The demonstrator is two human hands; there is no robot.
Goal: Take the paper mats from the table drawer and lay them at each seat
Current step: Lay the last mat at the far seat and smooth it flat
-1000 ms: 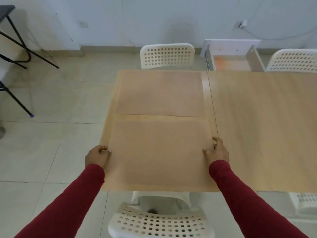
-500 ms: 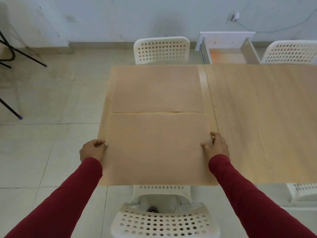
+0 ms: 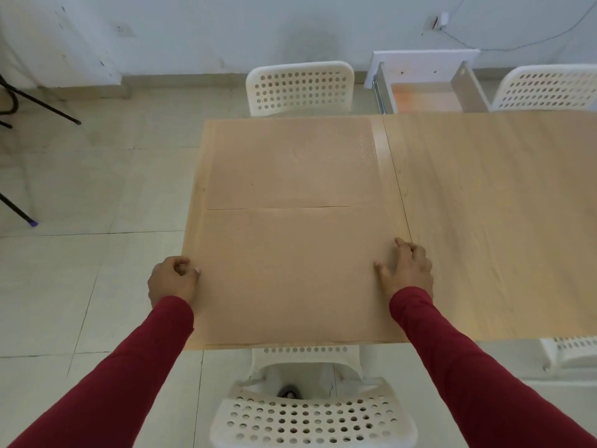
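Two tan paper mats lie on the left part of the wooden table [image 3: 484,221]. The far paper mat [image 3: 290,163] sits in front of the far white chair [image 3: 300,87]. The near paper mat [image 3: 284,276] lies flat, its far edge meeting the far mat's near edge. My left hand [image 3: 172,281] grips the near mat's left edge at the table's side, fingers curled. My right hand [image 3: 405,270] holds its right edge, thumb on top of the paper. The open table drawer [image 3: 426,98] juts out on the far side; no mats show in it.
A white perforated chair [image 3: 310,418] stands right below me at the table's near edge. Another chair [image 3: 549,88] is at the far right, and a fourth chair [image 3: 568,350] peeks out under the near right edge. Black stand legs [image 3: 38,105] cross the tiled floor at left.
The near mat has slid away from me, closing the gap to the far mat. Both hands moved forward with it, keeping their hold on its side edges.
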